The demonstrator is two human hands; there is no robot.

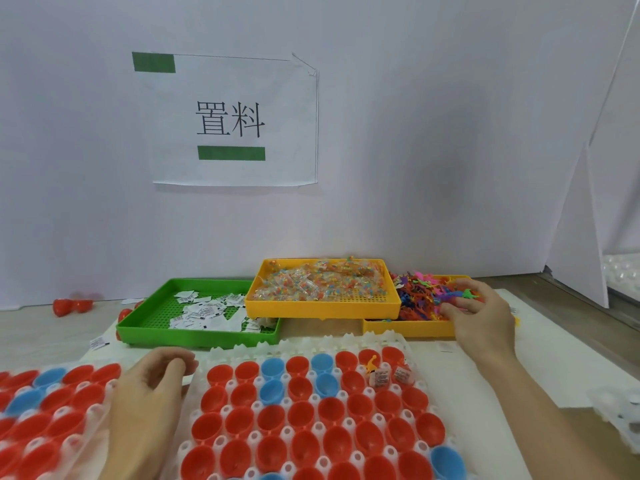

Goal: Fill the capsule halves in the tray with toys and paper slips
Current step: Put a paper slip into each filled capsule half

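A white partition with a taped paper sign backs the table I watch. At far left a second capsule tray lies; my left hand rests between it and the main white tray, fingers loosely curled, holding nothing. Behind sits a green bin of paper slips. The tray's red and blue capsule halves all open upward — two far-right cups hold slips. My right hand reaches into the yellow bin of toys; whether its fingers pinch one, I cannot tell.
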